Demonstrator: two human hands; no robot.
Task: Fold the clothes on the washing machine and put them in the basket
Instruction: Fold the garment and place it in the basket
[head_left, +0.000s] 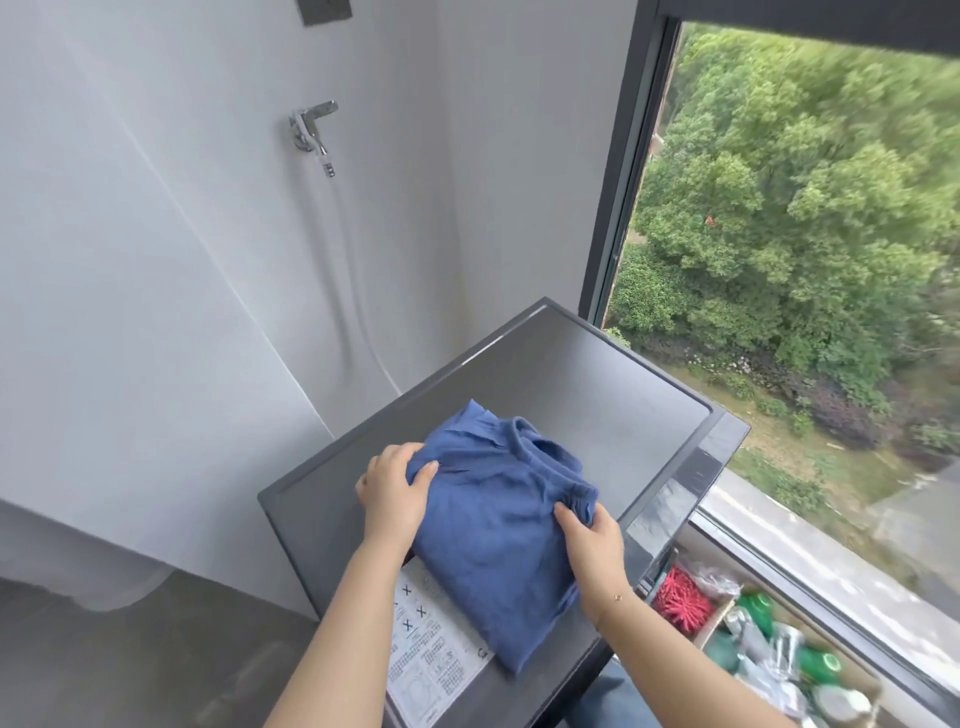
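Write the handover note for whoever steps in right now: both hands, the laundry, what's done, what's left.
Left hand: grips the left edge of the blue garment, thumb on top.
Right hand: grips its right edge near the waistband.
The blue garment lies folded into a compact bundle on the washing machine top, partly over a white instruction sticker.
Done: this piece looks folded.
Left: lift it and put it in the basket, which is not in view. No other clothes show on the machine.
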